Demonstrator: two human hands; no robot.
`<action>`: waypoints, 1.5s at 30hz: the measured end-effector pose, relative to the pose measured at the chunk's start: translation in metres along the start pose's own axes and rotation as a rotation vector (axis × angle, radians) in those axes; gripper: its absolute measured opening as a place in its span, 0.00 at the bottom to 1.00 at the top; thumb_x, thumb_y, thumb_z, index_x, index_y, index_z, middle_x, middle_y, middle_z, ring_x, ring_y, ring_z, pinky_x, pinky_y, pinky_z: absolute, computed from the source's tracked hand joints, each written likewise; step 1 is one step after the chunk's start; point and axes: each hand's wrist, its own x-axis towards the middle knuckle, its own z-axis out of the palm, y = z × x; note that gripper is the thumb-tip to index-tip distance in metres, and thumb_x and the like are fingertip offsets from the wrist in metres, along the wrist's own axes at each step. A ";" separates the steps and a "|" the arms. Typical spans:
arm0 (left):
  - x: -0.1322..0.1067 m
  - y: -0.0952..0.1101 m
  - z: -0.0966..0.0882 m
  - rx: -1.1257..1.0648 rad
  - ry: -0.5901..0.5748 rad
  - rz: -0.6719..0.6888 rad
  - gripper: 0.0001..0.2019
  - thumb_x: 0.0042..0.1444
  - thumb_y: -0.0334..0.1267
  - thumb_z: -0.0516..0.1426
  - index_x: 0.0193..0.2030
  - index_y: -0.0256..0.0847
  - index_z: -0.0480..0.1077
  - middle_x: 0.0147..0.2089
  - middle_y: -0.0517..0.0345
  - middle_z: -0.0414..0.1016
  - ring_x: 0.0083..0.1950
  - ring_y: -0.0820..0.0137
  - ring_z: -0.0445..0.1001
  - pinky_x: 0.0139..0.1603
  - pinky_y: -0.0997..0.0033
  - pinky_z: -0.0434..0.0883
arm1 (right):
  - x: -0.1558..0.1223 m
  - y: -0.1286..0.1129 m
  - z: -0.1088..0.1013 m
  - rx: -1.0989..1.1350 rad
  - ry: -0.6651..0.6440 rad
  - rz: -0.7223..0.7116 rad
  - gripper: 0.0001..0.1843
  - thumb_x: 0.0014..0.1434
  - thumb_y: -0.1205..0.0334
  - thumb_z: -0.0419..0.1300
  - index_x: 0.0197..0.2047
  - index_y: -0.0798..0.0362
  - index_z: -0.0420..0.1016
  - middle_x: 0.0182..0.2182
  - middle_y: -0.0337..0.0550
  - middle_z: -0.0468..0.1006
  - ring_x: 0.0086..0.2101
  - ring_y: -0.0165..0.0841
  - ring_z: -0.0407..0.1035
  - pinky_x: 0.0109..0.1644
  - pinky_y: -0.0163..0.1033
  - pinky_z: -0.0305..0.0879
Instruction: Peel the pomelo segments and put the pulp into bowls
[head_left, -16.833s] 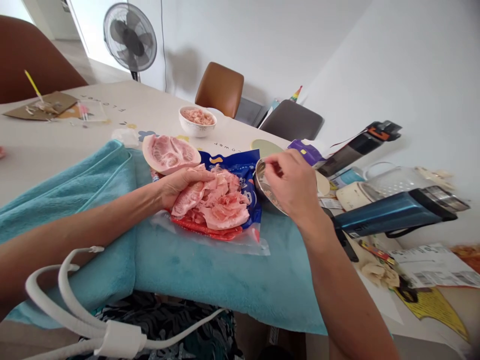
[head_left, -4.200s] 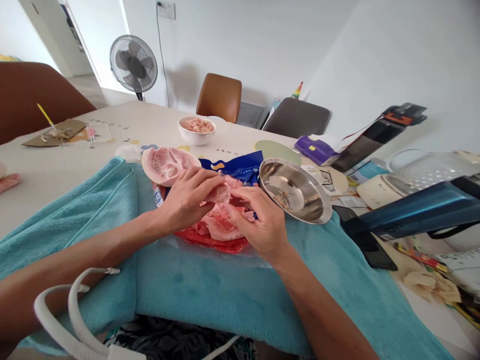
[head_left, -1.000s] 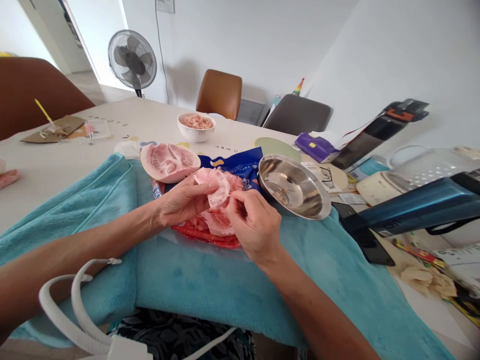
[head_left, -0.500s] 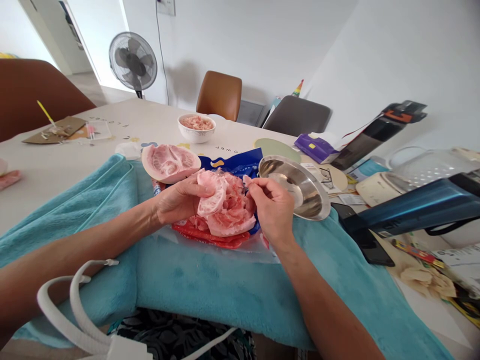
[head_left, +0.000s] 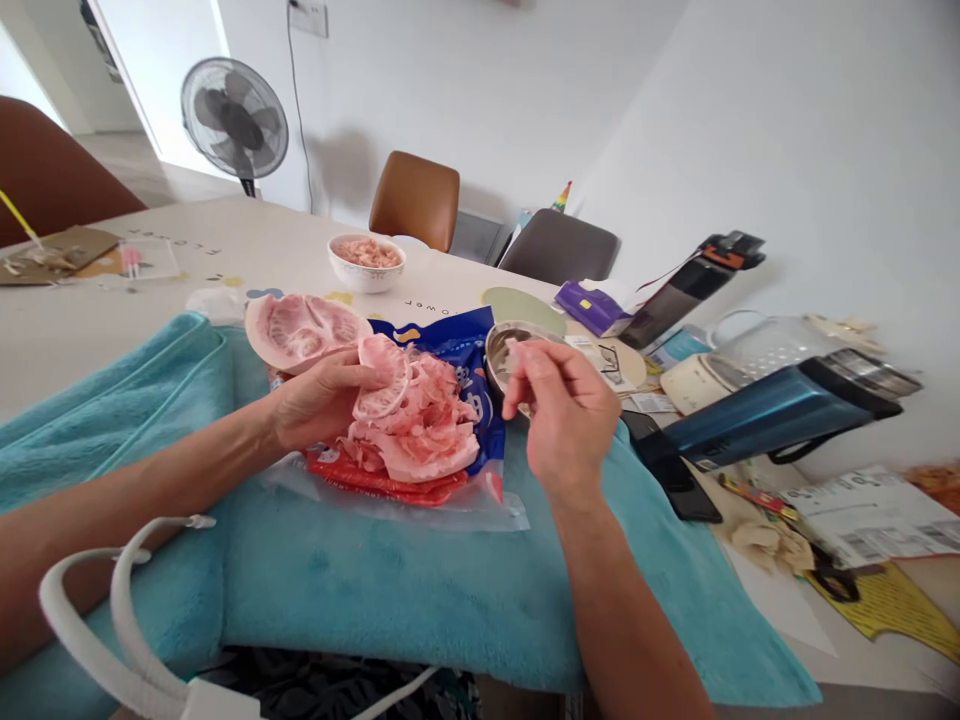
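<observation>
My left hand grips a pale pink piece of pomelo, its thumb pressed on top. Torn pomelo peel and membrane lie heaped beside it on a blue and red plastic bag. Raised before the steel bowl, my right hand is closed in a pinch, with a small pale bit at its fingertips. The hand covers much of that bowl. Behind my left hand sits a hollow half of pomelo rind, inside facing up.
Teal towel covers the table's near side. A white bowl of pink pulp stands farther back. To the right are a blue bottle, a dark bottle, a phone and a purple pack. White cables hang at lower left.
My right hand has moved away from the peel heap to the front of the steel bowl, still pinched. My left hand keeps its hold on the pomelo piece. The whole view has shifted.
</observation>
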 end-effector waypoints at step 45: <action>-0.006 -0.015 0.002 0.346 -0.122 0.237 0.29 0.44 0.28 0.69 0.56 0.44 0.73 0.41 0.58 0.81 0.41 0.67 0.78 0.42 0.69 0.74 | -0.030 0.020 0.031 -0.520 -0.210 -0.013 0.05 0.47 0.65 0.55 0.21 0.49 0.65 0.20 0.34 0.72 0.23 0.29 0.64 0.31 0.36 0.63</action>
